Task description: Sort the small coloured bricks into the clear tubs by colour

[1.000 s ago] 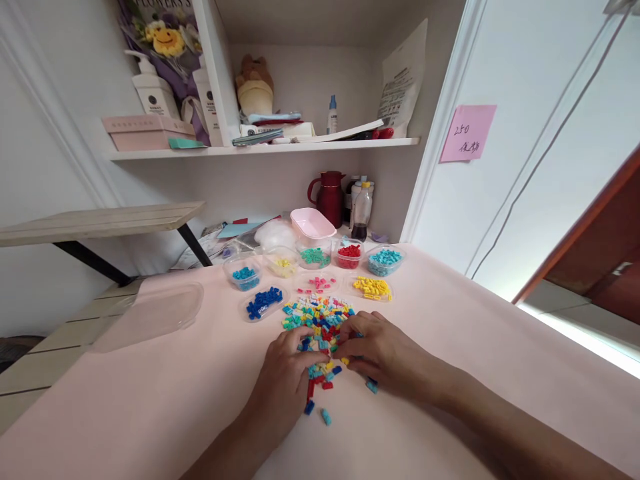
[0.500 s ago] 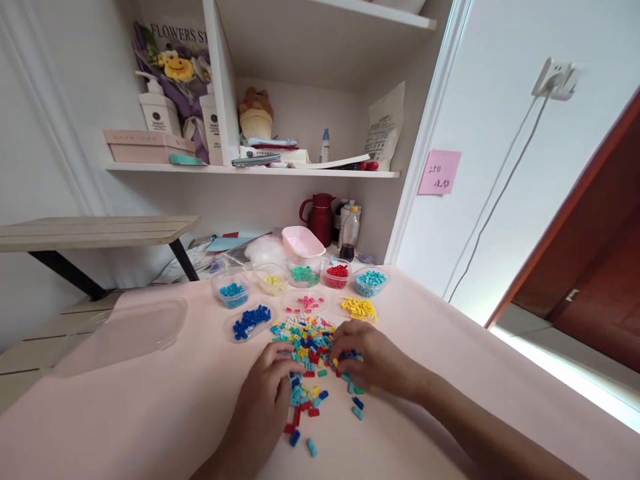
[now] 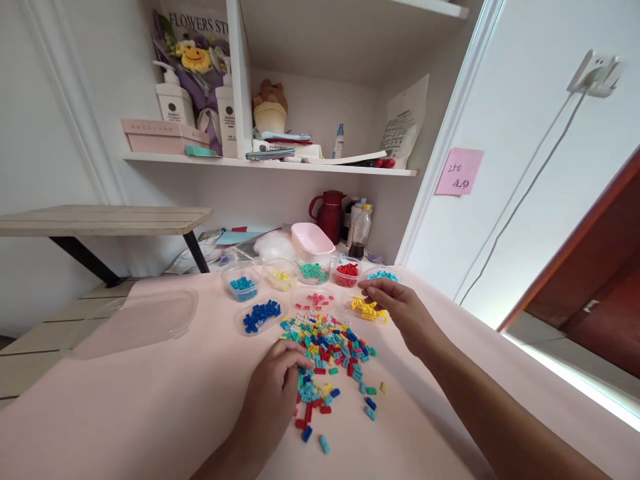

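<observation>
A pile of small mixed-colour bricks [image 3: 330,353] lies on the pink table [image 3: 150,407]. My left hand [image 3: 274,390] rests at the pile's near left edge, fingertips curled onto the bricks. My right hand [image 3: 397,305] hovers, fingers spread, over the clear lid of yellow bricks [image 3: 369,308], beside the tub of light blue bricks [image 3: 383,275]. Whether it holds a brick I cannot tell. Other sorted lots sit behind the pile: dark blue bricks [image 3: 261,315], pink bricks [image 3: 315,300], red bricks [image 3: 348,271], green bricks [image 3: 314,271], blue bricks [image 3: 243,284] and pale yellow bricks [image 3: 281,276].
A large clear lid [image 3: 145,320] lies at the table's left. Behind the tubs stand a pink box [image 3: 313,239], a red jug [image 3: 330,207] and bottles [image 3: 360,223]. A wooden bench [image 3: 100,220] juts in from the left, and a cluttered shelf [image 3: 270,163] hangs above.
My right hand has lifted off the mixed pile and moved up and right to the yellow bricks. The left hand stayed at the pile's edge. The camera view shifted slightly.
</observation>
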Tool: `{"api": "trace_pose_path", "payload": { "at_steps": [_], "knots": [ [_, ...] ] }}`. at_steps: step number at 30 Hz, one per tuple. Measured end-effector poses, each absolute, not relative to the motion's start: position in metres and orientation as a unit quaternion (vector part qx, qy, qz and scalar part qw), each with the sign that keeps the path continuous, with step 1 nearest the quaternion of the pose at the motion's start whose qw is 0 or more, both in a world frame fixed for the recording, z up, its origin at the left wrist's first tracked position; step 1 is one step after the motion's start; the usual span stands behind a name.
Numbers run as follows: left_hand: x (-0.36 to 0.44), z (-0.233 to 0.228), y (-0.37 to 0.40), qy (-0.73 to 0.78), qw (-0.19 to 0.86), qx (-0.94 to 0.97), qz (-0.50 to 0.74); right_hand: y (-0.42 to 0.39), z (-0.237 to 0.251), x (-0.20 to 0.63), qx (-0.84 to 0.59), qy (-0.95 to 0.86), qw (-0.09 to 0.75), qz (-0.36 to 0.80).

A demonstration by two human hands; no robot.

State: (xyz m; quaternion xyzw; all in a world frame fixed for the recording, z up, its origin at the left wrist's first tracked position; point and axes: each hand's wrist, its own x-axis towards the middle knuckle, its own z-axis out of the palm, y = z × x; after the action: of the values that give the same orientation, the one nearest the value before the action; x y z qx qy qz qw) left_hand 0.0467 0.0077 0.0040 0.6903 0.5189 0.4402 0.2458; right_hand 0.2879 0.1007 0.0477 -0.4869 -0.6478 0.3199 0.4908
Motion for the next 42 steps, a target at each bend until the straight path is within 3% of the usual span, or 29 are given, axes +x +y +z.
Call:
{"api": "trace_pose_path", "payload": {
  "at_steps": [3, 7, 17, 30, 42],
  "knots": [
    [0.047, 0.005, 0.007, 0.529, 0.251, 0.685, 0.434, 0.073, 0.053, 0.273, -0.472, -0.698, 0.437, 0.316],
    [0.046, 0.005, 0.006, 0.532, 0.26, 0.684, 0.426, 0.051, 0.054, 0.26, -0.419, -0.808, 0.348, 0.225],
    [0.047, 0.004, 0.005, 0.529, 0.249, 0.705, 0.401, 0.042, 0.032, 0.252, -0.303, -0.922, 0.202, 0.129],
    [0.049, 0.002, 0.004, 0.518, 0.234, 0.725, 0.389, 0.04, 0.023, 0.244, -0.307, -0.931, 0.181, 0.079],
    [0.049, 0.003, 0.005, 0.515, 0.234, 0.724, 0.396, 0.042, 0.015, 0.242, -0.32, -0.923, 0.186, 0.106]
  ]
}}
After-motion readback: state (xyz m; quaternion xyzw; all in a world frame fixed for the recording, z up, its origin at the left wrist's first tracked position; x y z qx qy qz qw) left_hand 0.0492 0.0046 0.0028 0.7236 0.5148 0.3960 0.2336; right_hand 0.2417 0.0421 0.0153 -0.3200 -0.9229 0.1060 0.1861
